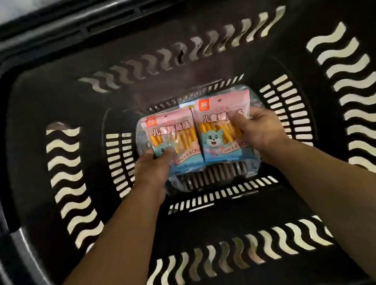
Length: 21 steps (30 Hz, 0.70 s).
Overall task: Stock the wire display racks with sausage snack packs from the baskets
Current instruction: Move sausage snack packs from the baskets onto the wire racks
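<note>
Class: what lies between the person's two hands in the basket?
Head view: the left pack and right pack, side by side, span the gap between left hand and right hand.

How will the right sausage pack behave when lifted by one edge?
The right sausage pack is a film pouch, so it may bend, though the sticks inside should stiffen it. It seems light: the right hand grips only its edge. Glossy film may slip.

Both arms reach down into a deep black basket (57,92) with wavy slots in its walls. The left hand (153,168) grips the left sausage pack (172,141) at its lower corner, while the right hand (260,131) pinches the right sausage pack (218,131) beside it.
</note>
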{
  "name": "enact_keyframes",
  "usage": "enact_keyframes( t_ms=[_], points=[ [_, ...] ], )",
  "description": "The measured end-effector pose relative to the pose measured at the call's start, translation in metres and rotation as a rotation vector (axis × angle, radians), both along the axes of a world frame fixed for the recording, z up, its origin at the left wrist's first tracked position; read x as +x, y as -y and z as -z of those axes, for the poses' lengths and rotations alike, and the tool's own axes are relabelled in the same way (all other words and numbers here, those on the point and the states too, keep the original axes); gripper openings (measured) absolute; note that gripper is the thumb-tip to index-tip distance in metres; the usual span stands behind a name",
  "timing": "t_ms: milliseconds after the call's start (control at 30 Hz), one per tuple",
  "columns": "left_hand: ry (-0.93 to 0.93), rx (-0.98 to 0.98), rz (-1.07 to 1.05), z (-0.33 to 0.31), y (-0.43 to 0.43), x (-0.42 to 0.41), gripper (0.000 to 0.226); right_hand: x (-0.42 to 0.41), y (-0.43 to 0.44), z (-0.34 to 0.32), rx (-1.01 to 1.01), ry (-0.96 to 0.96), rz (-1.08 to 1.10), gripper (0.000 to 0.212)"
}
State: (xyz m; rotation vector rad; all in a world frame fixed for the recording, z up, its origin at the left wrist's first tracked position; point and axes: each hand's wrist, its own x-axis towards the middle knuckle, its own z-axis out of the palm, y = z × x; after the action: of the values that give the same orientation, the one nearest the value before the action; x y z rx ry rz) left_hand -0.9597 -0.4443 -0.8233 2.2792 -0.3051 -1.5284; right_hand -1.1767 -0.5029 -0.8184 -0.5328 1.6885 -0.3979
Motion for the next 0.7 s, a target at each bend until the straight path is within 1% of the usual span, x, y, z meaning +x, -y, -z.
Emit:
enact_keyframes(
  t_ms=[67,200,300,367,467,533,567,633,700],
  points=[
    [0.059,-0.018,0.009,0.01,0.0,-0.001,0.022,0.004,0.002,0.011,0.0,-0.037,-0.011,0.022],
    [0.256,-0.083,0.117,0.023,-0.001,0.0,0.017,0.011,0.002,0.021,-0.033,-0.182,-0.093,0.023],
    [0.352,-0.081,0.174,0.027,-0.001,0.004,0.031,0.014,-0.003,0.015,-0.077,-0.254,-0.121,0.023],
    [0.374,-0.057,0.221,0.024,-0.001,0.007,0.037,0.015,-0.005,0.009,-0.098,-0.303,-0.193,0.029],
    [0.391,-0.005,0.399,0.007,-0.001,0.01,0.055,0.015,-0.007,-0.009,-0.096,-0.424,-0.401,0.045],
    [0.409,0.03,0.55,-0.014,-0.001,0.011,0.065,0.012,-0.01,-0.03,-0.098,-0.55,-0.631,0.053],
    [0.432,0.044,0.655,-0.031,-0.001,0.012,0.065,0.011,-0.013,-0.045,-0.117,-0.618,-0.765,0.057],
    [0.536,0.057,0.915,-0.076,-0.001,0.011,0.057,0.011,-0.022,-0.083,-0.192,-0.737,-0.987,0.061],
    [0.655,0.028,1.12,-0.13,-0.007,0.009,0.054,0.012,-0.034,-0.13,-0.285,-0.802,-1.11,0.061]
  ],
)
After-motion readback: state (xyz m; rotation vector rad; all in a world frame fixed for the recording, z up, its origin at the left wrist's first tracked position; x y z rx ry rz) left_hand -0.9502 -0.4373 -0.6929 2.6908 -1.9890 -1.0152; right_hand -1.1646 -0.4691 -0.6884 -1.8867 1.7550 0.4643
